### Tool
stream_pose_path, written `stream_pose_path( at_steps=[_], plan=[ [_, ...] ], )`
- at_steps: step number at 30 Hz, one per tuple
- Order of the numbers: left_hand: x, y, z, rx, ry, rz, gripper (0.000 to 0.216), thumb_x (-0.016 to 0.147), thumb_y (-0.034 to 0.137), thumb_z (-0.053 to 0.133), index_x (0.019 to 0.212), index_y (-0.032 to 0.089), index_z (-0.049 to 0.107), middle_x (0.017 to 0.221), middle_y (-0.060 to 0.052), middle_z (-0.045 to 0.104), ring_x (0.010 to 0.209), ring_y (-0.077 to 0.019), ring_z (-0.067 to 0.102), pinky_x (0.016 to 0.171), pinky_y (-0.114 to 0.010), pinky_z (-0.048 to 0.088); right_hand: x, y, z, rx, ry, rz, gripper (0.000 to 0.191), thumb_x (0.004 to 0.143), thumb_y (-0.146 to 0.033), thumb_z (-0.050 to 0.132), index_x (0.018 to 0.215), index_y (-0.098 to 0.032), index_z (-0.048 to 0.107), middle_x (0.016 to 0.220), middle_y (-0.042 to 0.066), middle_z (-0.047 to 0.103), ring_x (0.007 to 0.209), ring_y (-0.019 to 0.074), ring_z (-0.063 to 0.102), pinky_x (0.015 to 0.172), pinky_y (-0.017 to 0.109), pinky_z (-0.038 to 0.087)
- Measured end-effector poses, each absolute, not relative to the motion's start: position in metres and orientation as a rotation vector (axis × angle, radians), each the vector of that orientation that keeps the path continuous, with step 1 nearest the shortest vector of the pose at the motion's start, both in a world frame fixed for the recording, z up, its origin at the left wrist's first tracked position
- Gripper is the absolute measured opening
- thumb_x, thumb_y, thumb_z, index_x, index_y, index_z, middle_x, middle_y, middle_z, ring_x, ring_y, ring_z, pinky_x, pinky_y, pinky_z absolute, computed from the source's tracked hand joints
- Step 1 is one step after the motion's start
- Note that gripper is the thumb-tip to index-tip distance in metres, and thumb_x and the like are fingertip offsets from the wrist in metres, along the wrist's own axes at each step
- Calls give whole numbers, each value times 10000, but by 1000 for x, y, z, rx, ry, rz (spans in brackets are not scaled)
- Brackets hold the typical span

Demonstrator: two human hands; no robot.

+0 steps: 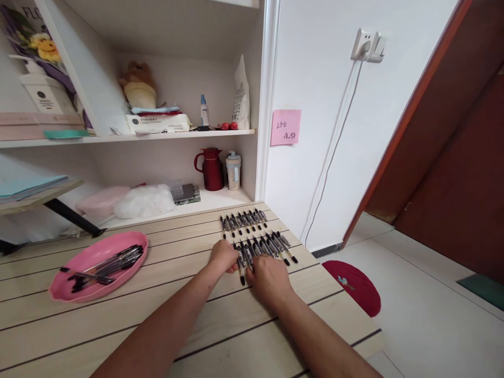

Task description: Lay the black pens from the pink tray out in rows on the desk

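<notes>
Two rows of black-capped pens with clear barrels lie side by side on the wooden tabletop: a back row (244, 221) and a front row (271, 244). My left hand (223, 257) is closed, its fingertips against the leftmost pen (240, 266) of the front row. That pen juts nearer to me than its neighbours. Curled over the lower ends of the pens beside it is my right hand (271, 277), its fingers closed and partly hidden. More pens (106, 266) lie loosely heaped in a pink oval basin (137, 242) on the left.
Behind the tabletop (177, 310) stands a white shelf unit (177, 137) with a red jug (213, 169), a lidded cup (233, 171) and a plastic bag (145, 201). A pink note (285, 127) is stuck on the wall. Below the right edge is a red round seat (354, 286).
</notes>
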State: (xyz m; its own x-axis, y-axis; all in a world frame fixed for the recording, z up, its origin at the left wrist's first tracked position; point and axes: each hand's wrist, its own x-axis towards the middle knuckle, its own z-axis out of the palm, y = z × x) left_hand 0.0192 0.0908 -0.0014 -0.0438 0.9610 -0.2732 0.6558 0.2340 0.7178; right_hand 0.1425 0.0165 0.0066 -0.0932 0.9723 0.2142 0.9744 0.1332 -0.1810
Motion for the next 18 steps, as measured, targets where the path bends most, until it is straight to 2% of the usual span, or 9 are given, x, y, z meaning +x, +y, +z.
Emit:
stream_pose_path(
  at_steps=[8, 13, 15, 18],
  plan=[
    [15, 83, -1, 1546, 1759, 579, 95, 626, 189, 468, 654, 139, 545, 472, -35, 599, 396, -144, 572, 381, -214, 426, 147, 19, 11, -1928, -2107, -10, 261, 787, -296, 407, 728, -157, 620, 775, 103, 645, 698, 186, 594, 580, 256, 347],
    [-6, 62, 11, 1632, 1758, 615, 157, 685, 236, 423, 747, 158, 543, 488, 4, 567, 398, -129, 541, 387, -211, 378, 140, 2, 28, -1854, -2147, -10, 244, 801, -249, 401, 741, -144, 613, 758, 100, 640, 667, 167, 594, 553, 243, 338],
    [-24, 48, 15, 1689, 1773, 621, 164, 689, 252, 433, 773, 165, 544, 503, 13, 559, 430, -133, 537, 422, -220, 375, 134, -14, 32, -1763, -2242, -18, 227, 799, -228, 403, 752, -147, 610, 746, 96, 638, 638, 170, 594, 524, 245, 331],
    [-59, 17, 15, 1961, 1821, 589, 151, 675, 243, 468, 778, 177, 557, 616, 0, 591, 600, -146, 565, 562, -232, 394, 129, -40, 22, -1596, -2432, 36, 176, 769, -222, 458, 702, -151, 605, 708, 88, 635, 614, 174, 596, 487, 238, 317]
  ],
)
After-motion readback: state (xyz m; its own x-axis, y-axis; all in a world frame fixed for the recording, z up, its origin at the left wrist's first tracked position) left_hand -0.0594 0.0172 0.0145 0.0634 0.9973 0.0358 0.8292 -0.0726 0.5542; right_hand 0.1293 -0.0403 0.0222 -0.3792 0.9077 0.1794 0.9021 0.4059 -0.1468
